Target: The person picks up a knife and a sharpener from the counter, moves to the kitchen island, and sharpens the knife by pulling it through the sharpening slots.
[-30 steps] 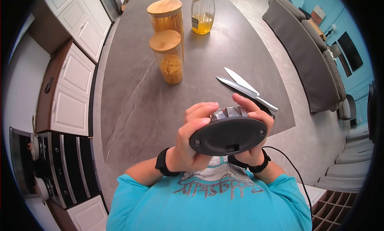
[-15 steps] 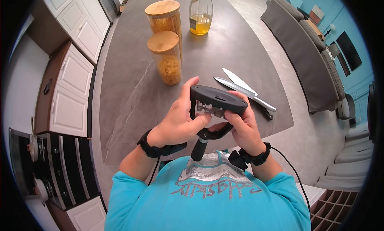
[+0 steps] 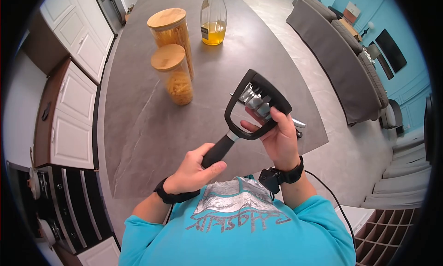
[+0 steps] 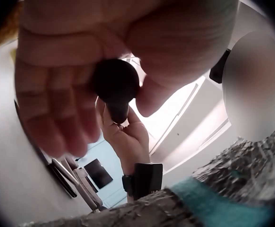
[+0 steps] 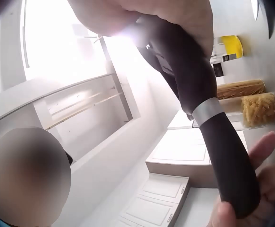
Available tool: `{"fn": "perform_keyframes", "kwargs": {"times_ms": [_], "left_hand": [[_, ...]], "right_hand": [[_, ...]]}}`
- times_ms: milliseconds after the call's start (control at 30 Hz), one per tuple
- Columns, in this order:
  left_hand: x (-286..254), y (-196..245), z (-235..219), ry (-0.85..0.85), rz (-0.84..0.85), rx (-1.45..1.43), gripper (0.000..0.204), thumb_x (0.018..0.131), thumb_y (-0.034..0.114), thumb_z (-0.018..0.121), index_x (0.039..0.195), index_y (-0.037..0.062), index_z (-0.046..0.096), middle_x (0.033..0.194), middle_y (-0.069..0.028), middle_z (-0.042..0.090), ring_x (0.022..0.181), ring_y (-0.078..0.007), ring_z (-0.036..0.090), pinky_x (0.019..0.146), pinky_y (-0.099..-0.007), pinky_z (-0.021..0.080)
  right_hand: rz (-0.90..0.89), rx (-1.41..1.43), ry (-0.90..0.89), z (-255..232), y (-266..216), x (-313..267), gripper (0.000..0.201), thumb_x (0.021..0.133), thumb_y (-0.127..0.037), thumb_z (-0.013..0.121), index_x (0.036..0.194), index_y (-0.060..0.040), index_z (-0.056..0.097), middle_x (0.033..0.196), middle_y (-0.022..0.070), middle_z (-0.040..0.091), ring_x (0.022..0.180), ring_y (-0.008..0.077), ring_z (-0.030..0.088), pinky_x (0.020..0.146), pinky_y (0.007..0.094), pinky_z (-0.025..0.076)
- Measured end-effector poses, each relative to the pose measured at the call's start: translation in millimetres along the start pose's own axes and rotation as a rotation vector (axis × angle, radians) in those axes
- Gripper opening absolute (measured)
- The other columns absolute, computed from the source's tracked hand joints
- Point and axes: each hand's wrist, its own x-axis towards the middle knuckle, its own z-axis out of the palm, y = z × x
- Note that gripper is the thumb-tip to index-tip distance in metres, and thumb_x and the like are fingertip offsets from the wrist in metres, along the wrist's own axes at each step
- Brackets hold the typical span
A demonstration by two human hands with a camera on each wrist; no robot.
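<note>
My left hand (image 3: 194, 170) has the butt end of the black handle (image 3: 218, 150), thumb laid along one side and fingers on the other, none of them wrapped tight. My right hand (image 3: 280, 138) grips the far end of what looks like a handheld knife sharpener (image 3: 237, 131), thumb on the rim of its black base (image 3: 272, 91) and fingertips reaching into the open frame beside the metal inserts (image 3: 255, 101). The sharpener is in the air in front of my chest, above the countertop (image 3: 138, 141); its long axis slants from my left hand away from me and to the right, base end farthest.

The knives lie behind it on the counter, one silver handle (image 3: 299, 123) showing just past my right hand, their blades mostly covered from the head view. My right hand is clearly the nearer to them; my left is well apart, nearer my shirt (image 3: 240, 238)
</note>
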Motion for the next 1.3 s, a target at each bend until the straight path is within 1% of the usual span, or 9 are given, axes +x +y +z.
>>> {"fn": "perform_keyframes", "kwargs": {"times_ms": [67,233,400,567,800,1000,1100,1200,1300], "left_hand": [[-2.0,11.9,3.7,0.22,0.225,0.087,0.037,0.087,0.022,0.068,0.11,-0.0029,0.054,0.077,0.0002,0.058,0.065,-0.0037,0.05,0.056,-0.0199,0.041],[-4.4,32.7,-4.4,0.283,0.434,0.373,0.035,0.084,0.018,0.069,0.107,-0.0059,0.057,0.061,-0.0025,0.055,0.054,-0.0071,0.053,0.05,-0.0228,0.042],[-6.7,47.4,-13.1,0.254,0.475,0.498,0.034,0.084,0.018,0.069,0.105,-0.0057,0.057,0.065,-0.0067,0.057,0.054,-0.0116,0.055,0.05,-0.0251,0.043],[-8.4,57.2,-11.3,0.247,0.549,0.617,0.033,0.082,0.018,0.07,0.102,-0.0057,0.058,0.068,-0.0112,0.058,0.053,-0.0174,0.057,0.05,-0.0282,0.045],[-8.5,81.1,-6.6,0.219,0.656,0.762,0.033,0.078,0.017,0.072,0.1,-0.0053,0.059,0.066,-0.0119,0.058,0.051,-0.0217,0.059,0.048,-0.0295,0.046],[-11.9,105.9,-22.6,0.353,0.792,0.764,0.033,0.078,0.018,0.074,0.098,-0.0023,0.058,0.072,-0.0117,0.062,0.058,-0.0146,0.063,0.053,-0.0255,0.048],[-17.8,120.1,-30.8,0.436,0.73,0.503,0.035,0.08,0.022,0.074,0.1,0.0005,0.055,0.078,-0.0061,0.06,0.066,-0.0084,0.057,0.059,-0.0202,0.044],[-18.4,127.0,-29.8,0.486,0.701,0.32,0.04,0.081,0.027,0.075,0.104,0.002,0.054,0.085,-0.0032,0.057,0.073,-0.0058,0.053,0.065,-0.0179,0.042],[-13.4,134.6,-23.9,0.622,0.811,0.373,0.062,0.08,0.05,0.069,0.113,0.0005,0.051,0.073,-0.0015,0.057,0.056,-0.0029,0.054,0.046,-0.0137,0.04]], "right_hand": [[-0.021,0.014,0.018,0.1,2.0,-0.1,0.031,0.093,-0.012,0.051,0.123,-0.0052,0.048,0.116,0.0106,0.056,0.11,0.0263,0.057,0.083,0.0476,0.057],[-0.128,-0.23,0.108,-17.6,13.7,7.6,0.062,0.081,0.001,0.063,0.132,-0.0044,0.028,0.118,0.0107,0.048,0.109,0.0197,0.053,0.089,0.0411,0.052],[-0.368,-0.57,0.099,-17.1,9.8,7.8,0.078,0.078,-0.001,0.071,0.136,-0.0002,0.018,0.126,0.0173,0.039,0.11,0.0202,0.052,0.09,0.0312,0.049],[-0.419,-0.798,0.041,-19.4,9.8,9.7,0.07,0.076,-0.007,0.076,0.131,-0.0018,0.033,0.107,0.0084,0.056,0.094,0.0137,0.058,0.083,0.0268,0.049],[-0.516,-1.029,0.074,-21.0,14.5,12.8,0.072,0.074,-0.01,0.079,0.129,-0.0012,0.033,0.105,0.0094,0.059,0.097,0.0133,0.058,0.081,0.0256,0.049],[-0.282,-0.78,-0.131,-14.3,-5.9,2.7,0.071,0.08,-0.014,0.074,0.135,-0.0015,0.03,0.114,0.0086,0.056,0.102,0.0154,0.057,0.086,0.0285,0.048],[-0.048,-0.482,-0.271,-13.9,-8.0,-6.5,0.058,0.094,-0.017,0.054,0.142,-0.0002,0.027,0.128,0.0108,0.049,0.117,0.0163,0.049,0.098,0.0328,0.042],[0.047,-0.343,-0.319,-9.5,-10.2,-11.5,0.06,0.092,-0.018,0.057,0.142,-0.0012,0.027,0.129,0.0116,0.049,0.12,0.0183,0.049,0.099,0.0344,0.042],[0.076,-0.244,-0.377,-11.2,-10.7,-13.8,0.068,0.088,-0.023,0.064,0.141,-0.0021,0.028,0.13,0.0128,0.049,0.121,0.0205,0.049,0.101,0.0367,0.042]]}}
